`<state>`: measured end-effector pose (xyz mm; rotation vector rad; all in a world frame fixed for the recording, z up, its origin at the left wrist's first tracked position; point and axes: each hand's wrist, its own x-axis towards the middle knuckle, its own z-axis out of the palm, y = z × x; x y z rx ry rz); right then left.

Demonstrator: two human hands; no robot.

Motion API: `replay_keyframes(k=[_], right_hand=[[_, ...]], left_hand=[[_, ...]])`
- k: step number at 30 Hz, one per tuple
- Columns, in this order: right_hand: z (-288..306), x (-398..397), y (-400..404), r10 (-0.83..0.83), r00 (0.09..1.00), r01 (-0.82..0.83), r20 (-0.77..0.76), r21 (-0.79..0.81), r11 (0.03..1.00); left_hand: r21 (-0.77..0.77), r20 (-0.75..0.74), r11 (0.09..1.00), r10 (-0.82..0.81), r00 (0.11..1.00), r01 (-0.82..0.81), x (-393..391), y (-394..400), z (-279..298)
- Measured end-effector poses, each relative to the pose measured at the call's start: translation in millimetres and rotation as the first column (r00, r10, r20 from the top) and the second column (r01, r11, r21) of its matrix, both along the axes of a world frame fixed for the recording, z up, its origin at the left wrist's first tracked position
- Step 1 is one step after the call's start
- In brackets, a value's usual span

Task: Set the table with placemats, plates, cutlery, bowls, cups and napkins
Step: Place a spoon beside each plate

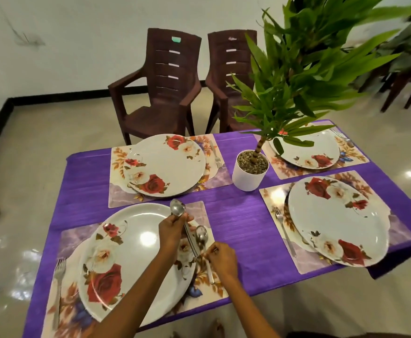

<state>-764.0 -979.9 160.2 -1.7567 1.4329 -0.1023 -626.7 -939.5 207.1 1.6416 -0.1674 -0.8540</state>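
Several floral placemats lie on the purple tablecloth (236, 220), each with a white rose-patterned plate. My left hand (172, 230) grips a bundle of steel spoons (178, 208), bowls pointing up, over the right rim of the near-left plate (131, 259). My right hand (221, 259) pinches the handle of one spoon (201, 236) lying on the near-left placemat (206, 284) right of that plate. A fork (58, 284) lies left of the same plate. Forks also lie by the far-left plate (167, 164) and the near-right plate (338, 220).
A potted plant in a white pot (249, 175) stands mid-table, its leaves hanging over the far-right plate (304, 152). Two brown plastic chairs (160, 93) stand beyond the far edge. Glossy tiled floor surrounds the table. A person's foot shows at lower left.
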Motion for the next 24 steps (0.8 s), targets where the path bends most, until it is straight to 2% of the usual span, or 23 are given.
replay_keyframes(k=[5,7,9,11,18,24], right_hand=[[8,-3,-5,-0.057,0.998,0.056,0.03,0.033,0.998],[16,-8,-12,-0.142,0.979,0.138,0.149,0.039,0.99],[28,-17,-19,-0.254,0.917,0.244,0.306,0.07,0.967],[39,-29,-28,-0.296,0.881,0.286,0.37,0.084,0.955],[62,-106,-90,-0.303,0.878,0.334,0.369,-0.021,0.942],[69,-192,-171,-0.338,0.875,0.385,0.348,-0.074,0.92]], left_hand=[[-0.047,-0.02,0.997,-0.068,0.997,0.067,-9,-3,3],[-0.026,-0.009,0.993,-0.119,0.993,0.118,-14,-9,-1],[-0.039,-0.017,0.98,-0.198,0.98,0.198,-27,-19,-1],[-0.058,-0.025,0.963,-0.265,0.964,0.263,-45,-33,1],[-0.137,-0.121,0.887,-0.456,0.882,0.44,-132,-111,15],[-0.123,-0.096,0.862,-0.503,0.859,0.492,-219,-202,19]])
